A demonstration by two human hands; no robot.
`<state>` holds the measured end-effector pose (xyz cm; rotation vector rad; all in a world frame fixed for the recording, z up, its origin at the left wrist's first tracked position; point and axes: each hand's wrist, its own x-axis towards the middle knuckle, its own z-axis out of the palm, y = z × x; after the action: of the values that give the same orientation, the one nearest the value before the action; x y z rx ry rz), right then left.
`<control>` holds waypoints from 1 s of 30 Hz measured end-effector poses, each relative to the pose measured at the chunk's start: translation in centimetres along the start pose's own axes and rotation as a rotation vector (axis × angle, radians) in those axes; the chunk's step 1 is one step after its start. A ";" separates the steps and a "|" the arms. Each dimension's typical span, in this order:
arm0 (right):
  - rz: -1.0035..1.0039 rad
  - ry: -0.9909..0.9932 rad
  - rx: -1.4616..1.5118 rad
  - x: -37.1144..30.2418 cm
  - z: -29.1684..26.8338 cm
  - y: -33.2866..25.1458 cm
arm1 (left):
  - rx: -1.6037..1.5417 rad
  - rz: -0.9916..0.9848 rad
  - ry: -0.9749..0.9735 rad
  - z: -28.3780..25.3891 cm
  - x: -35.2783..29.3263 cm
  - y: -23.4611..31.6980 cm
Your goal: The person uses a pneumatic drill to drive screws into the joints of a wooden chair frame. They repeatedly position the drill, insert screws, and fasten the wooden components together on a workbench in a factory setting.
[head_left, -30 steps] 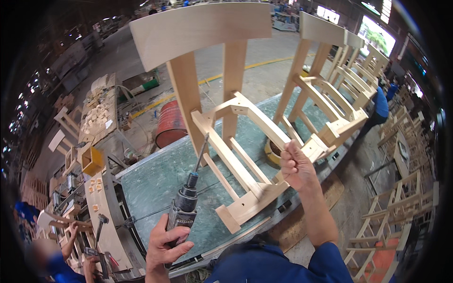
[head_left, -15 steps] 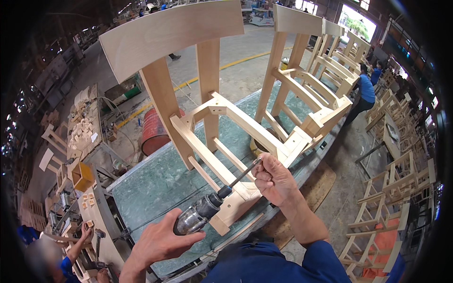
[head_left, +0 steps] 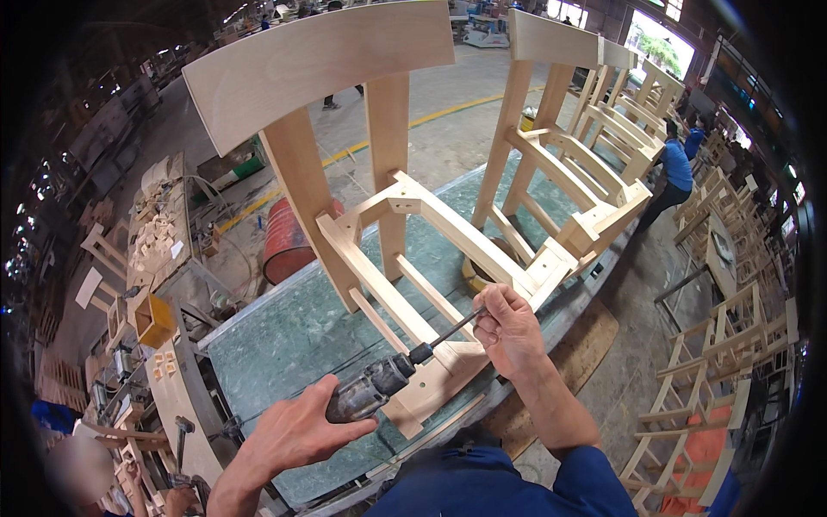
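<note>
My left hand (head_left: 289, 435) is closed around a dark, worn power screwdriver (head_left: 370, 389), whose long bit (head_left: 452, 332) points up and to the right. At the tip of that bit, the thumb and fingers of my right hand (head_left: 508, 327) are pinched together; whatever sits between them is too small and covered to make out. Both hands are over the near corner of an unfinished light wood chair frame (head_left: 422, 211). The chair has a wide curved back panel (head_left: 319, 65) and stands on a green-topped workbench (head_left: 267, 370). A holed corner block (head_left: 435, 379) lies just below the bit.
More chair frames (head_left: 560, 155) line the bench toward the far right. A red drum (head_left: 293, 241) stands beyond the bench, and a yellow box (head_left: 154, 320) sits at the left. One co-worker (head_left: 674, 168) is at the far right; another (head_left: 82, 470) is at the lower left.
The view has shifted slightly, so the chairs appear a little further right. My hands and the screwdriver stay together at the bit. The lower-left co-worker's raised hand has drawn back from the side bench.
</note>
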<state>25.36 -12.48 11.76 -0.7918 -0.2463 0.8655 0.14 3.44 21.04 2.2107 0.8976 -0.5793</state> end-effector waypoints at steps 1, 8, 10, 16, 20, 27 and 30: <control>-0.003 0.002 -0.010 0.1 -0.2 0.0 | 0.005 0.016 0.009 0.1 0.4 -0.2; -0.030 0.024 -0.078 0.5 -0.9 0.0 | 0.063 0.067 0.020 -0.2 1.7 0.0; -0.027 0.028 -0.090 0.6 -1.1 -0.2 | 0.102 0.072 0.018 -0.5 1.9 0.4; -0.036 0.144 -0.190 -0.1 -1.4 -0.7 | 0.113 0.130 0.046 -0.4 4.5 0.0; -0.143 0.264 -0.042 -2.9 -6.8 -1.9 | 0.129 0.116 0.021 -1.5 5.7 -1.1; -0.009 0.475 0.155 -3.6 -13.6 0.5 | 0.576 0.930 0.278 -2.0 9.0 -4.1; 0.031 0.482 0.046 -1.5 -12.0 1.5 | 0.593 0.988 0.257 -2.9 9.6 -2.7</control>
<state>29.44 -19.25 2.51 -0.9369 0.2113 0.6818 4.96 11.17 15.98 2.9064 -0.3845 -0.0630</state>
